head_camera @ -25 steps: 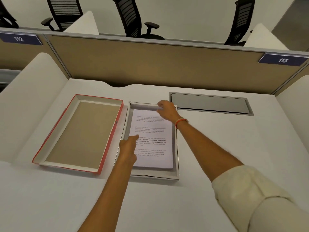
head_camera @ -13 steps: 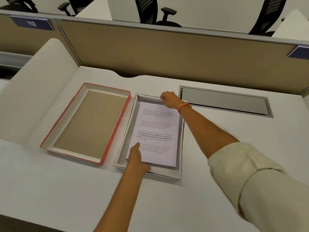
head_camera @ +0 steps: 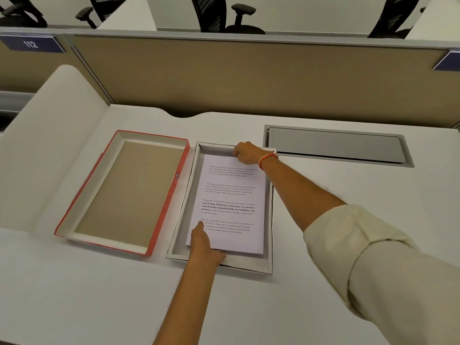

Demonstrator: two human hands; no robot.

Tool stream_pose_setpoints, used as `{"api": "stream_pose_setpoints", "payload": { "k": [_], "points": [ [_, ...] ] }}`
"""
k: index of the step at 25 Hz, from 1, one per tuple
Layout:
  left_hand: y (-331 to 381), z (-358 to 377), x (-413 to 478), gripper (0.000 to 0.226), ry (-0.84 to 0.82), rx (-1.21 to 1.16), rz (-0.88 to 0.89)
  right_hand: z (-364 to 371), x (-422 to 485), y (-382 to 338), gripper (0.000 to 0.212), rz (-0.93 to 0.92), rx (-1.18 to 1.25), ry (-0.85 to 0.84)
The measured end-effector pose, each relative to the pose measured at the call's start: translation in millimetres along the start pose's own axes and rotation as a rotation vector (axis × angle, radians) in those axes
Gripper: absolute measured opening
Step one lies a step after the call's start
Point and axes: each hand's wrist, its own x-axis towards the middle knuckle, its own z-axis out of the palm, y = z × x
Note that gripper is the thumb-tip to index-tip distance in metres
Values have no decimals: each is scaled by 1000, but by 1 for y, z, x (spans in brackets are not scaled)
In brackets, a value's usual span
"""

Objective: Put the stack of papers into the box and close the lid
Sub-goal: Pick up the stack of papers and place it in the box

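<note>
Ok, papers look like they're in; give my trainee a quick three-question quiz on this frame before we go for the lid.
1. True or false: the stack of papers lies inside the grey box.
2. Which hand touches the far end of the stack: A) left hand B) right hand?
3. Where is the red-edged lid, and which way does it face?

Key
1. True.
2. B; the left hand is at the near corner.
3. On the desk, to the left of the box, beside it, hollow side up; the box is not yet closed.
</note>
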Motion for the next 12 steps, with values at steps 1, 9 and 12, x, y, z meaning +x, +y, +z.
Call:
{"api": "stream_pose_setpoints", "payload": {
  "k": [1,9,12],
  "points": [
    [0,0,0,38,6,3,-2,1,0,1,33,-2,-1,4],
    [0,2,-1,41,-6,-48,15,5,-6,2,33,-24,-4,51],
    [1,2,-2,40,-13,-47,18,5,-8,0,34,-31,-12,53]
  ]
}}
